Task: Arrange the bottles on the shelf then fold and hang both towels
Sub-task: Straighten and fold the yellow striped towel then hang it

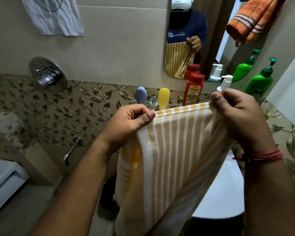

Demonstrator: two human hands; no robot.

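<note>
Yellow and white stripes run down the towel (174, 147) that we hold up in front of the mirror (203, 31). Our left hand (126, 123) pinches one top corner with thumb and curled fingers. Our right hand (240, 114) pinches the other top corner the same way. The top edge is pulled straight between them, and the rest hangs down below the mirror.

Just under the mirror stands a red bottle (193, 89). Beside it, farther from our left hand, are a white pump bottle (226, 82) and a green pump bottle (260, 82). On the other side of the red bottle are a yellow bottle (163, 98) and a blue bottle (141, 97), both partly hidden behind the towel and our left hand.

An orange towel (252, 19) hangs at the top corner of the mirror. We see our towel and a hand in the mirror too.
</note>
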